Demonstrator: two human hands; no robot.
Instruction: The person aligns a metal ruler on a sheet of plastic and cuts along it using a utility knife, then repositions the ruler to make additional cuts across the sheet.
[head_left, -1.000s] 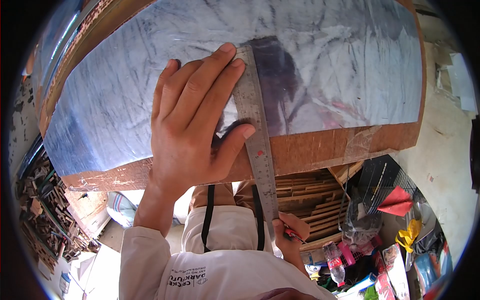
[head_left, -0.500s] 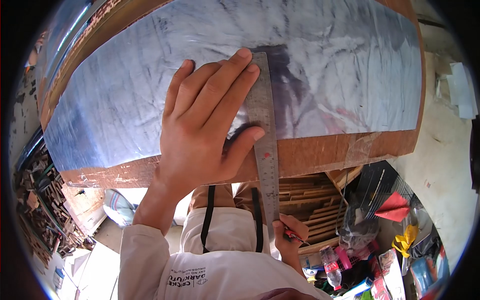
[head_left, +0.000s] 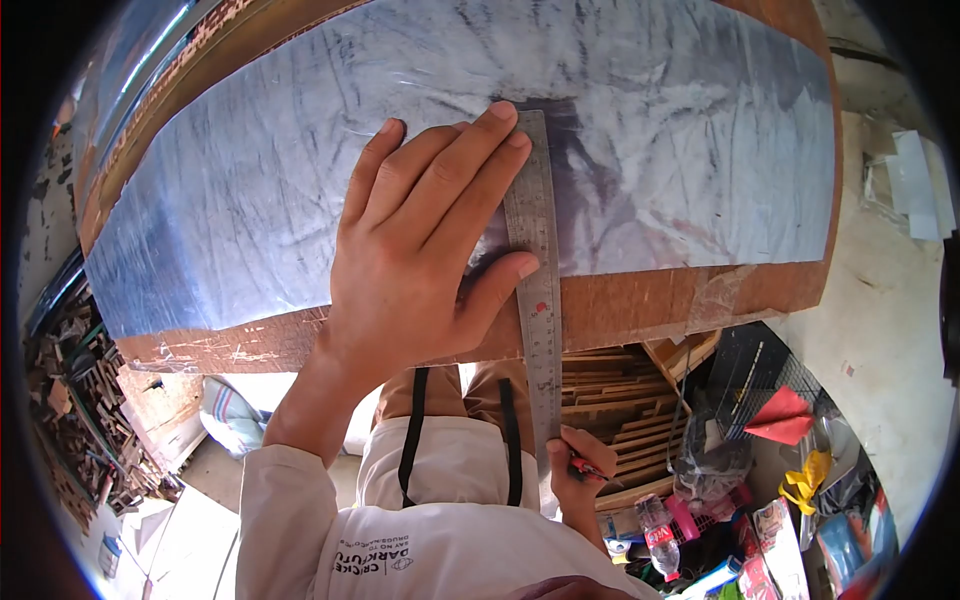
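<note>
Setup stage, judging by how things lie: left hand (head_left: pixel 420 250) is pressing flat, fingers spread, on the long steel ruler (head_left: pixel 540 290), pinning it across the glossy grey marbled film sheet (head_left: pixel 300 190) lying on the brown wooden counter (head_left: pixel 640 300). Right hand (head_left: pixel 578 478) is pinching the ruler's near end, which is overhanging the counter edge, and gripping a small red-handled tool (head_left: pixel 590 468). No cut line is showing along the ruler; cutting looks not yet started.
</note>
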